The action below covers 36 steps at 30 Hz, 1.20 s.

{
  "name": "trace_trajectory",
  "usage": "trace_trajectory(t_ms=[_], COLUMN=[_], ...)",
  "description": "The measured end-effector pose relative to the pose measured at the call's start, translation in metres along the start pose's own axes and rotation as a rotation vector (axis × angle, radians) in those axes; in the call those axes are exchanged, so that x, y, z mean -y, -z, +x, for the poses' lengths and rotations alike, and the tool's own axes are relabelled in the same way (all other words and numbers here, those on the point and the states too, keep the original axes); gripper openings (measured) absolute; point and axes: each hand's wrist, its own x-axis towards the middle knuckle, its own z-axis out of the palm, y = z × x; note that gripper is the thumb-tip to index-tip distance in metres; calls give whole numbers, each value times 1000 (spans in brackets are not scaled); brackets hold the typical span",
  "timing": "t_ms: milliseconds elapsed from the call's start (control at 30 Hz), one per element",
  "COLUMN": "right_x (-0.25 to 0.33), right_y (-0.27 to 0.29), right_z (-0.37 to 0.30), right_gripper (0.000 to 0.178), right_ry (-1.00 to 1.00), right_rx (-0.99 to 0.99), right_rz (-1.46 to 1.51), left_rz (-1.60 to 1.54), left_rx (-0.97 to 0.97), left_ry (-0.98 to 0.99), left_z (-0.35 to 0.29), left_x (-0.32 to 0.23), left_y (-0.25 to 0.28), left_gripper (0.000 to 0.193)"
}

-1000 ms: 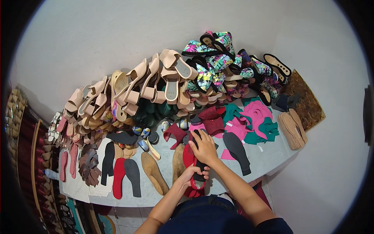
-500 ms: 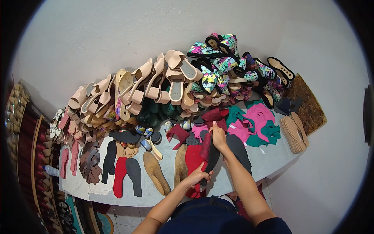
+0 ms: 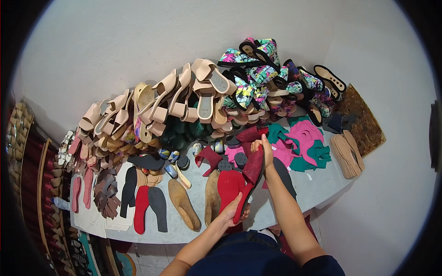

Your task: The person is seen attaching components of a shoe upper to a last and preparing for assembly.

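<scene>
A red slip-on sandal (image 3: pixel 253 171) with a wide dark-red strap is tilted up over the table's front edge, held at both ends. My left hand (image 3: pixel 234 213) grips its heel end, the thumb on the red footbed. At the toe end, my right hand (image 3: pixel 262 150) is closed round the sandal. Behind it lies a broad red piece (image 3: pixel 229 187), partly covered. Two wooden shoe lasts (image 3: pixel 182 202) rest to the left, the second one beside the red piece. A dark grey sole (image 3: pixel 285 177) shows partly behind my right forearm.
Beige heeled sandals (image 3: pixel 205 106) and patterned sandals (image 3: pixel 252 94) are heaped along the wall. Pink fabric cutouts (image 3: pixel 304 140) lie right, near stacked tan soles (image 3: pixel 346 156). A red insole (image 3: pixel 142 209) and grey sole (image 3: pixel 158 209) lie left, beside brown strips (image 3: pixel 107 193).
The sandal has turned in my hands: its dark underside and side faced me before, and now the red footbed and strap show. Both hands have shifted their hold slightly.
</scene>
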Motion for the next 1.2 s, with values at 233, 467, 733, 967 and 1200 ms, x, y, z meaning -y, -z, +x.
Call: trace_trajectory(t_ms=[233, 467, 733, 967, 1200], right_x=[15, 25, 27, 29, 20], right_y=[-2, 5, 12, 3, 4], right_z=[-13, -24, -27, -27, -28], right_gripper=[62, 53, 27, 29, 30], right_ry=[-362, -518, -334, -301, -302], right_rx=[11, -47, 35, 185, 204], right_rz=[-95, 82, -274, -264, -309], left_rz=[341, 597, 545, 497, 494], left_rx=[-427, -364, -350, -211, -217], left_ry=[-402, -509, -500, -461, -390], left_z=[-9, -8, -18, -26, -18], left_x=[-6, -20, -22, -24, -31], left_y=[-23, -16, -21, -22, -26], left_gripper=[40, 43, 37, 34, 35])
